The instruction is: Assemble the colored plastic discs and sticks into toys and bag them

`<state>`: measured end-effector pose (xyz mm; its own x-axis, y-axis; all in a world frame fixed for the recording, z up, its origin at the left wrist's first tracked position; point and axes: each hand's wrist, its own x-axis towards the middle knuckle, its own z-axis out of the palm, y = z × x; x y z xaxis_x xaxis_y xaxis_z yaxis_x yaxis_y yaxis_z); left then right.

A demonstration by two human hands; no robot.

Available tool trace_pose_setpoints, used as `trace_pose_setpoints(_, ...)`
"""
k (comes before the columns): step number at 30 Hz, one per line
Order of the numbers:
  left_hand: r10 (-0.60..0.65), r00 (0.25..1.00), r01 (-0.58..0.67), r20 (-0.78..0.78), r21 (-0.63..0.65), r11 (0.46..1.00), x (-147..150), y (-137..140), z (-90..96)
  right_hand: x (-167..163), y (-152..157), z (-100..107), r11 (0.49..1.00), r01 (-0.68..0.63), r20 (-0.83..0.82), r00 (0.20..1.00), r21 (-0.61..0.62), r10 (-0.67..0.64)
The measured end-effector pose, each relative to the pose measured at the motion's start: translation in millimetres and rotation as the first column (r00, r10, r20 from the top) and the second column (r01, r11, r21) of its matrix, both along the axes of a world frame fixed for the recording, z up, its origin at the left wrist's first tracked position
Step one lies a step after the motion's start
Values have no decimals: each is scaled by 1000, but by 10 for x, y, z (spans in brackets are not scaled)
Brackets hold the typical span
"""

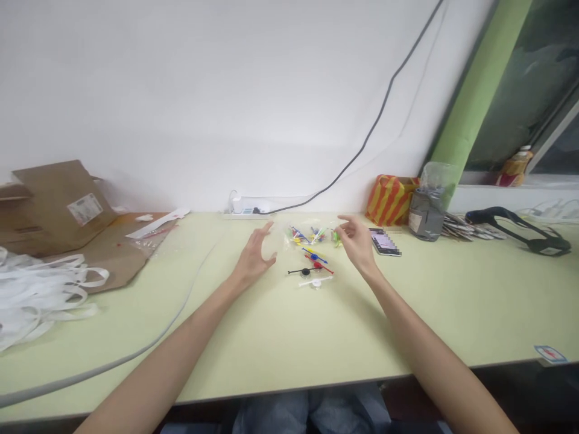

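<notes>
My left hand is open over the table, thumb and fingers apart, just left of a clear plastic bag. Small coloured plastic arrow pieces lie in or on that bag. My right hand is at its right side, fingers curled in, with a small green piece at the fingertips; whether they grip it or the bag is unclear. Nearer me lie several loose arrow spinners with round centres: a blue one, a red one, a black one and a white one. A yellow piece is partly covered.
A phone lies right of my right hand. Behind it stand a striped bag and a grey container. A black-framed object sits farther right. Cardboard, white straps and a cable occupy the left.
</notes>
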<state>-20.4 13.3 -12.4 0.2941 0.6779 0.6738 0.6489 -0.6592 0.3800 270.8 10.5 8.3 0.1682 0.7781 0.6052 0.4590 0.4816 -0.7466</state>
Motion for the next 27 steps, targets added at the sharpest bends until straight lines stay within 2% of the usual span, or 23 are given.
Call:
trace_pose_setpoints(3,-29,1000,30,-9,8,1000,24,-17,-6,-243,-202,141,976,-163,-282,939,144,198)
trace_pose_setpoints(8,-73,996,72,-49,-25,997,131,-100,0,-616,-478,147,957,-238,-435,853,169,289)
trace_pose_setpoints(12,-101,994,98,-43,-48,994,234,-162,5,-705,-556,93,941,-301,-330,882,156,337)
trace_pose_setpoints(15,-90,994,86,-60,-60,994,250,-178,9,-698,-611,118,949,-255,-225,929,184,294)
trace_pose_setpoints(20,-91,994,88,-59,-61,994,218,-186,21,-683,-617,132,953,-194,-255,933,232,252)
trace_pose_setpoints(24,-130,990,125,-47,-92,988,241,-213,26,-728,-560,36,966,-223,-209,946,133,248)
trace_pose_setpoints(27,-133,990,136,37,-103,985,257,-200,13,-733,-531,21,958,-280,-197,938,57,286)
